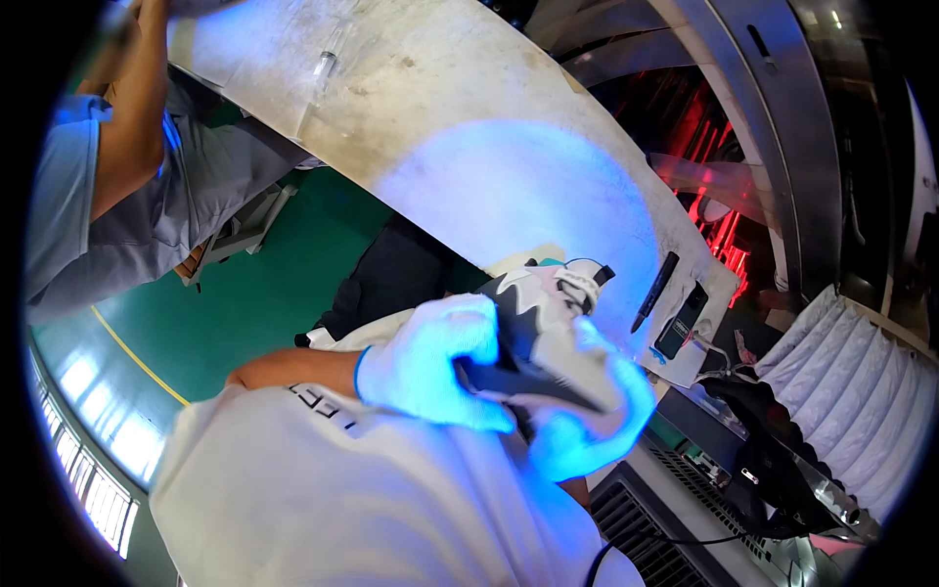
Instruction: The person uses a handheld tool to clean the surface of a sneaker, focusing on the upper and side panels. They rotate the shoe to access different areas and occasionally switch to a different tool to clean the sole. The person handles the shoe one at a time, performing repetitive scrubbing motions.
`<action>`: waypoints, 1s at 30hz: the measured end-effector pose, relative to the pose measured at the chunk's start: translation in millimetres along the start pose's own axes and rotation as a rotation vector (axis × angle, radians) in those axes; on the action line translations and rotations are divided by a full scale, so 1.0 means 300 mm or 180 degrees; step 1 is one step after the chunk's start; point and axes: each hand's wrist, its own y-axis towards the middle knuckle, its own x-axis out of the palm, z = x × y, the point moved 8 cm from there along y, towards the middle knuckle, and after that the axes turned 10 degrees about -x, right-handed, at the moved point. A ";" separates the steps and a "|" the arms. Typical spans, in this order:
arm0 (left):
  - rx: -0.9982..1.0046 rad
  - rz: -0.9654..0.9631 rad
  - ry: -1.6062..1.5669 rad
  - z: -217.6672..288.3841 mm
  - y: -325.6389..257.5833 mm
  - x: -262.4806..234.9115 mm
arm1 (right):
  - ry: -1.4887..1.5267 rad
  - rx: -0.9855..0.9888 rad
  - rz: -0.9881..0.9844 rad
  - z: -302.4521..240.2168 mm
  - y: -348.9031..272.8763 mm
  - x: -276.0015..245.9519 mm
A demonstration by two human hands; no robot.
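One blue-lit worktop (528, 186) stands near the shoe (548, 338), above green floor (333, 220).

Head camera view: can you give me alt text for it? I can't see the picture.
White-gloved left hand and right hand hold a white, grey and black shoe beside a pale worktable partly lit blue. A black pen-like object and a dark phone-like device lie on its right; a co-worker's arm shows upper left.
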 end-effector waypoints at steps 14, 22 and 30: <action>0.0214 0.0253 0.0429 0.157 -0.022 -0.034 | -0.0186 -0.1140 -0.0629 0.045 -0.022 0.112; 0.0919 -0.0262 0.0517 0.206 -0.021 0.018 | -0.0152 -0.0945 -0.0475 0.056 -0.075 0.040; 0.0809 -0.0994 0.0713 0.179 0.155 0.151 | -0.0143 -0.0589 -0.0131 0.063 -0.164 -0.104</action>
